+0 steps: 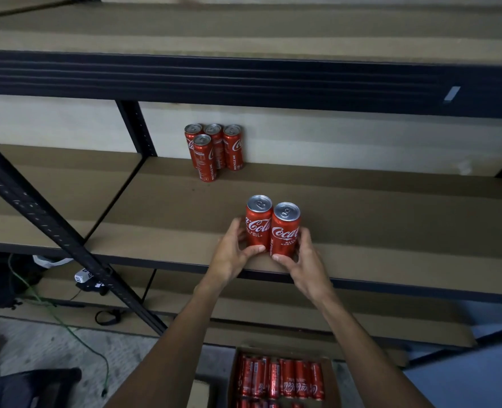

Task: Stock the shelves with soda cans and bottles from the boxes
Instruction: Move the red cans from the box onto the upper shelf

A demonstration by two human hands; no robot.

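Two red soda cans stand upright side by side near the front edge of the middle shelf (391, 231). My left hand (232, 254) grips the left can (258, 222) at its base. My right hand (305, 260) grips the right can (285, 231) the same way. Several more red cans (214, 148) stand grouped at the back of that shelf against the wall. Below, on the floor, an open cardboard box (276, 378) holds several red cans lying on their sides.
A black diagonal brace (67, 237) and upright post (136, 128) cross the rack at the left. The upper shelf's dark front beam (243, 81) hangs overhead. A green cable (67, 328), dark bags and small items lie on the floor and lowest shelf at the left.
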